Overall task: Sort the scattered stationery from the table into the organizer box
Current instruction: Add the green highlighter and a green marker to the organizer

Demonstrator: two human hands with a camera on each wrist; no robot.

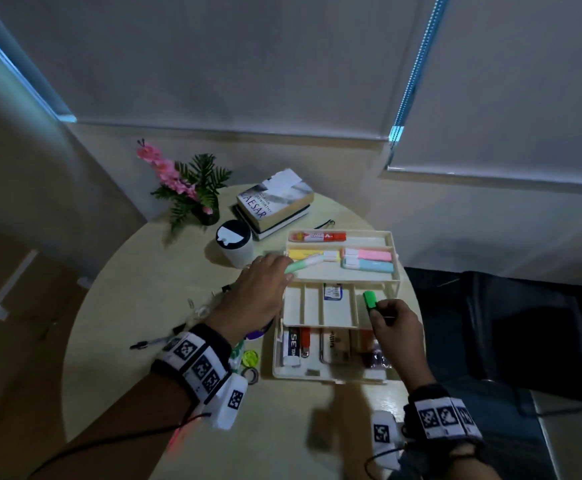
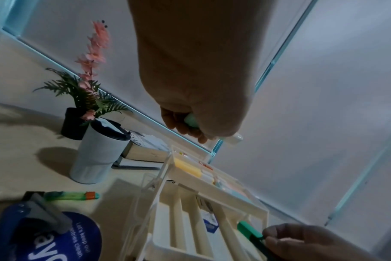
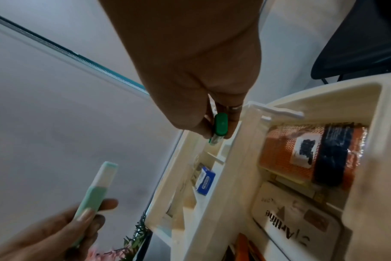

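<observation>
A cream tiered organizer box (image 1: 395, 252) stands open on the round table. My left hand (image 1: 265, 282) grips a pale mint highlighter (image 1: 305, 264) (image 3: 96, 187) (image 2: 191, 121), its white cap end over the top tray beside yellow, pink and blue highlighters (image 1: 374, 260). My right hand (image 1: 391, 322) pinches a bright green marker (image 1: 371, 299) (image 3: 220, 127) (image 2: 250, 229) over the right slot of the middle tray (image 1: 312, 306), which holds a small blue box (image 1: 332, 292) (image 3: 204, 180). The bottom tier (image 1: 277, 362) holds an eraser, a red item and packets.
Pens, clips, tape rolls (image 1: 251, 358) and a green glue stick (image 2: 71, 195) lie left of the box. A white tumbler (image 1: 235, 245), stacked books (image 1: 275, 202) and a potted flower (image 1: 192, 188) stand behind. A black chair (image 1: 524, 323) sits to the right.
</observation>
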